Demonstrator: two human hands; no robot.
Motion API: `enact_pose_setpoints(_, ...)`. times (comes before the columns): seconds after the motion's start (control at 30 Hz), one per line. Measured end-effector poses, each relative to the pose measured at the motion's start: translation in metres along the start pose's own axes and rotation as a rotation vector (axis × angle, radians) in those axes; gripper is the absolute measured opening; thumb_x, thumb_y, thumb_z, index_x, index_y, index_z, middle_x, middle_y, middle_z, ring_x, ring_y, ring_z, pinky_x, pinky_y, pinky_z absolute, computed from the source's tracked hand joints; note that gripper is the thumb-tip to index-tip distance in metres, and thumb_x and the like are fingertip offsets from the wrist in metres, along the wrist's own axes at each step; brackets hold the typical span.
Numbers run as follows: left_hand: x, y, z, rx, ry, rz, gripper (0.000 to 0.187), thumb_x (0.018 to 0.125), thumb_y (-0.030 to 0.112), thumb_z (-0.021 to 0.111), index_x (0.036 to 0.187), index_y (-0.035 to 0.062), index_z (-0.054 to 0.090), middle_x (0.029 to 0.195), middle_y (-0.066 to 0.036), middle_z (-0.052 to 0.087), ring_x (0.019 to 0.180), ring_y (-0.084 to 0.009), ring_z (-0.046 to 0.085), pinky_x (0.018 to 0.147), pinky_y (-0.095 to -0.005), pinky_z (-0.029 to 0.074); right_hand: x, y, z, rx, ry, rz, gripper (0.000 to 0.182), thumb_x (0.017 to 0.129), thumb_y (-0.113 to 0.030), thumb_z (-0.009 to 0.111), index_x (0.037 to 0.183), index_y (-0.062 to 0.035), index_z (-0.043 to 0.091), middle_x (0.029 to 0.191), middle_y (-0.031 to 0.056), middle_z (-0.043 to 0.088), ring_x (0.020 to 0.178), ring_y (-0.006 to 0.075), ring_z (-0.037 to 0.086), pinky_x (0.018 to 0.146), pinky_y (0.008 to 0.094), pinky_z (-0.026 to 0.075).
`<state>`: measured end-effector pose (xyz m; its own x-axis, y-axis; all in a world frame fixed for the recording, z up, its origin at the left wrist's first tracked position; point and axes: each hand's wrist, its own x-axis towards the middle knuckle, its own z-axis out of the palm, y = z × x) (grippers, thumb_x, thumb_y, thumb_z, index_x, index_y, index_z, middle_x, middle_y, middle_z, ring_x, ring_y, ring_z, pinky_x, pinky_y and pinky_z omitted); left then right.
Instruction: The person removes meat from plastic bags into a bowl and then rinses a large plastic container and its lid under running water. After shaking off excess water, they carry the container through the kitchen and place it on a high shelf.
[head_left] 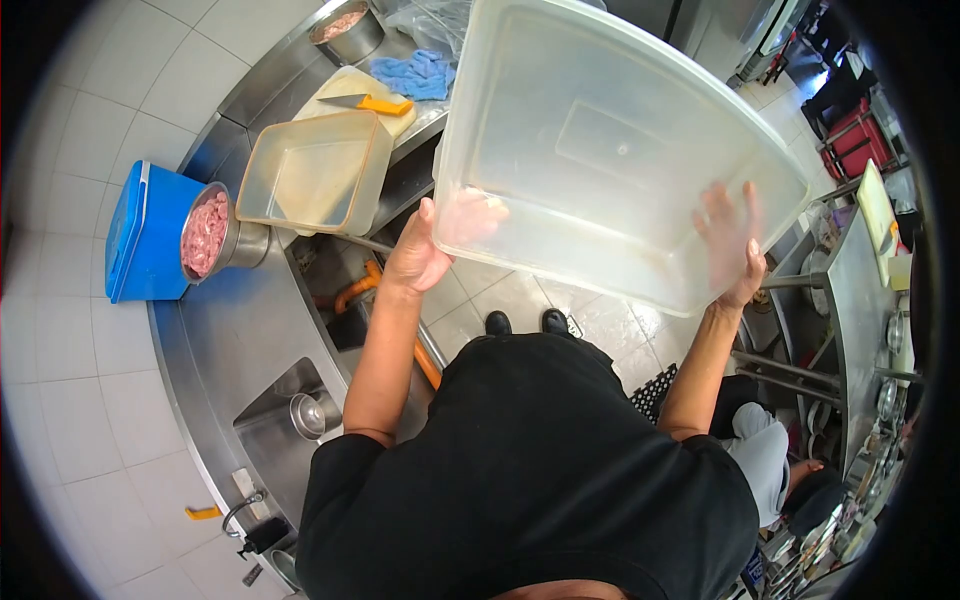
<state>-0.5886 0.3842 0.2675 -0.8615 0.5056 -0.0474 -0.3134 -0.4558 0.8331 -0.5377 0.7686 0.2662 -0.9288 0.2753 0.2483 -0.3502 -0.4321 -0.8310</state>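
Observation:
A large translucent plastic tub point(620, 150) is held up in front of me, its open side toward me. My left hand point(422, 250) grips its near left corner, with fingers showing blurred through the plastic. At the right corner my right hand point(738, 255) holds the wall, its fingers spread behind the plastic. Left of the tub, a smaller clear container point(310, 172) rests on the counter, partly over a cutting board point(352, 88). An orange-handled knife point(385, 104) lies on that board. Beside the small container stands a metal pot of raw meat point(208, 235).
A blue box point(150, 232) stands by the wall. Behind are a blue cloth point(414, 75) and another meat pot point(350, 35). A sink point(290, 410) is lower left. At the right, a steel table point(850, 290) and a person's grey-clothed leg point(758, 460) are close.

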Motion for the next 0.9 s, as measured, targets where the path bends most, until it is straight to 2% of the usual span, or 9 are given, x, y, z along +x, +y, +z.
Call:
enact_pose_setpoints(0.1, 0.001, 0.003, 0.011, -0.086, -0.039, 0.018, 0.081, 0.082, 0.062, 0.048, 0.129, -0.0033, 0.038, 0.127, -0.018, 0.048, 0.120, -0.0320, 0.046, 0.101, -0.0410, 0.036, -0.001, 0.006, -0.004, 0.011, 0.032, 0.072, 0.083, 0.075, -0.043, 0.053, 0.142, -0.0053, 0.020, 0.133, 0.0264, 0.038, 0.120, 0.0344, 0.043, 0.097, 0.0464, 0.037)
enact_pose_setpoints(0.2, 0.007, 0.002, 0.033, -0.299, 0.086, 0.147, 0.062, 0.086, 0.045, 0.056, 0.125, -0.0021, 0.043, 0.115, -0.015, 0.056, 0.108, -0.0245, 0.054, 0.093, -0.0372, 0.042, -0.004, 0.019, -0.008, 0.073, 0.080, 0.212, 0.079, 0.077, -0.043, 0.049, 0.141, -0.0052, 0.022, 0.130, 0.0263, 0.041, 0.116, 0.0342, 0.047, 0.093, 0.0460, 0.041)
enact_pose_setpoints(0.3, 0.024, -0.002, 0.042, 0.237, 0.226, 0.514, 0.032, 0.087, 0.016, 0.062, 0.111, -0.0003, 0.049, 0.107, -0.008, 0.054, 0.093, -0.0110, 0.054, 0.081, -0.0269, 0.044, -0.005, 0.036, -0.012, 0.179, 0.054, 0.387, 0.075, 0.079, -0.042, 0.047, 0.140, -0.0049, 0.025, 0.124, 0.0255, 0.046, 0.111, 0.0337, 0.051, 0.090, 0.0462, 0.044)
enact_pose_setpoints(0.4, 0.045, 0.016, 0.065, 0.311, 0.120, 0.694, 0.035, 0.082, 0.011, 0.068, 0.110, 0.0007, 0.049, 0.114, -0.008, 0.049, 0.095, -0.0105, 0.053, 0.080, -0.0253, 0.043, -0.004, 0.071, -0.047, 0.439, -0.106, 0.590, 0.068, 0.079, -0.039, 0.047, 0.136, -0.0043, 0.033, 0.115, 0.0230, 0.053, 0.104, 0.0334, 0.053, 0.086, 0.0454, 0.046)
enact_pose_setpoints(0.47, 0.058, 0.027, 0.071, 0.325, 0.049, 0.745, 0.051, 0.077, 0.012, 0.073, 0.119, 0.0017, 0.047, 0.125, -0.009, 0.044, 0.106, -0.0142, 0.049, 0.084, -0.0275, 0.043, -0.006, 0.077, -0.033, 0.533, -0.027, 0.645, 0.064, 0.079, -0.038, 0.048, 0.131, -0.0023, 0.038, 0.115, 0.0215, 0.052, 0.100, 0.0323, 0.054, 0.081, 0.0426, 0.049)
enact_pose_setpoints(0.57, 0.068, 0.056, 0.081, 0.669, -0.130, 0.747, 0.076, 0.074, 0.018, 0.075, 0.136, 0.0016, 0.035, 0.142, -0.012, 0.031, 0.133, -0.0235, 0.025, 0.105, -0.0391, 0.028, -0.006, 0.083, -0.036, 0.541, -0.082, 0.689, 0.056, 0.081, -0.037, 0.047, 0.123, -0.0004, 0.045, 0.107, 0.0187, 0.057, 0.093, 0.0290, 0.058, 0.076, 0.0388, 0.051)
enact_pose_setpoints(0.63, 0.079, 0.063, 0.077, 0.772, -0.169, 0.744, 0.075, 0.074, 0.018, 0.075, 0.136, 0.0018, 0.036, 0.142, -0.012, 0.031, 0.134, -0.0232, 0.024, 0.107, -0.0387, 0.025, -0.006, 0.098, -0.046, 0.434, 0.052, 0.646, 0.040, 0.083, -0.025, 0.052, 0.113, 0.0012, 0.051, 0.091, 0.0131, 0.062, 0.081, 0.0236, 0.061, 0.069, 0.0326, 0.051)
enact_pose_setpoints(0.7, 0.086, 0.064, 0.079, 0.849, -0.182, 0.723, 0.071, 0.075, 0.018, 0.074, 0.134, 0.0012, 0.037, 0.141, -0.013, 0.033, 0.135, -0.0232, 0.023, 0.110, -0.0374, 0.017, -0.003, 0.103, -0.048, 0.381, 0.070, 0.642, 0.040, 0.083, -0.025, 0.052, 0.113, 0.0012, 0.051, 0.091, 0.0130, 0.062, 0.081, 0.0235, 0.061, 0.069, 0.0325, 0.051)
enact_pose_setpoints(0.9, 0.097, 0.049, 0.089, 0.662, -0.044, 0.775, 0.061, 0.076, 0.024, 0.072, 0.127, 0.0009, 0.047, 0.133, -0.014, 0.042, 0.132, -0.0277, 0.028, 0.108, -0.0370, 0.021, -0.005, 0.130, -0.036, 0.307, 0.024, 0.691, 0.039, 0.083, -0.025, 0.052, 0.113, 0.0012, 0.051, 0.091, 0.0129, 0.062, 0.080, 0.0233, 0.061, 0.069, 0.0324, 0.051)
